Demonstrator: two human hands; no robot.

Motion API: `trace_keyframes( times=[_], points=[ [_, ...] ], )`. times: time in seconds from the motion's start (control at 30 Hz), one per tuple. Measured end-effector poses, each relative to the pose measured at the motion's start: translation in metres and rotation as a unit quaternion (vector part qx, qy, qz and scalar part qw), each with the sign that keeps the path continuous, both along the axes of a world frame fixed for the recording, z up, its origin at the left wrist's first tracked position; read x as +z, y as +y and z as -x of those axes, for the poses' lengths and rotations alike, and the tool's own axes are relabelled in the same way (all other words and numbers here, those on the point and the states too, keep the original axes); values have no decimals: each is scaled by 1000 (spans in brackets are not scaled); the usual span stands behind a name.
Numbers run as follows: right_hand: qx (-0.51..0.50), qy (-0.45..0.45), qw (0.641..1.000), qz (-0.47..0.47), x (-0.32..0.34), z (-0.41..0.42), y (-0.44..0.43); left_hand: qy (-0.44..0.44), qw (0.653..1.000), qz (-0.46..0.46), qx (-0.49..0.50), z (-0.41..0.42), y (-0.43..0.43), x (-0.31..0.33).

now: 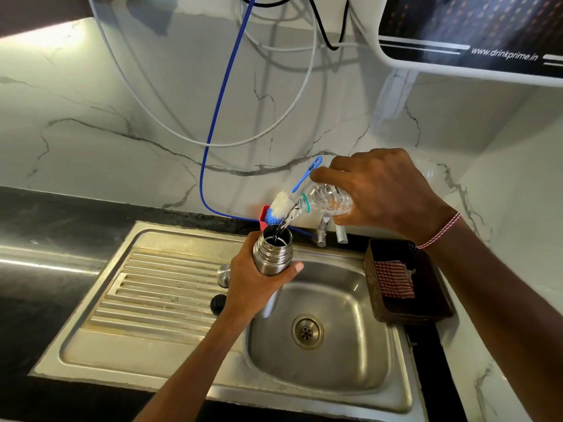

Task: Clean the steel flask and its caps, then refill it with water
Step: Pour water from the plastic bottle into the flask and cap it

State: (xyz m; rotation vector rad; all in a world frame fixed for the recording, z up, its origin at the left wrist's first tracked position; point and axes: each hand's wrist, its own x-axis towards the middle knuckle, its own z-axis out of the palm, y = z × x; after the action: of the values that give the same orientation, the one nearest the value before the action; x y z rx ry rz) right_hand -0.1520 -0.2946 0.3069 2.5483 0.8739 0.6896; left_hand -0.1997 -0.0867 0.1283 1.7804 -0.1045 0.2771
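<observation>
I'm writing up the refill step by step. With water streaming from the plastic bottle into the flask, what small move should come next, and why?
Probably hold the pour steady. The right hand tilts the plastic bottle so its stream lands inside the steel flask, which the left hand grips over the sink. Water remains in the bottle, and the flask's fill level is not visible.

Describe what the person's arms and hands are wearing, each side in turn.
Both forearms are bare, with no sleeves in view and no gloves on either hand. The right hand has a twisted red-and-white thread bracelet tied around its wrist. The left hand and its wrist show no ring, watch or band.
</observation>
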Motion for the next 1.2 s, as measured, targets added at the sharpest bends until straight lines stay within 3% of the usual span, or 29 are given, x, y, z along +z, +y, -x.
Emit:
trace_keyframes(
  times=[1.2],
  points=[
    [51, 22, 998, 29, -27, -1, 3, 2, 1000, -4, -13, 14, 5, -22]
  ],
)
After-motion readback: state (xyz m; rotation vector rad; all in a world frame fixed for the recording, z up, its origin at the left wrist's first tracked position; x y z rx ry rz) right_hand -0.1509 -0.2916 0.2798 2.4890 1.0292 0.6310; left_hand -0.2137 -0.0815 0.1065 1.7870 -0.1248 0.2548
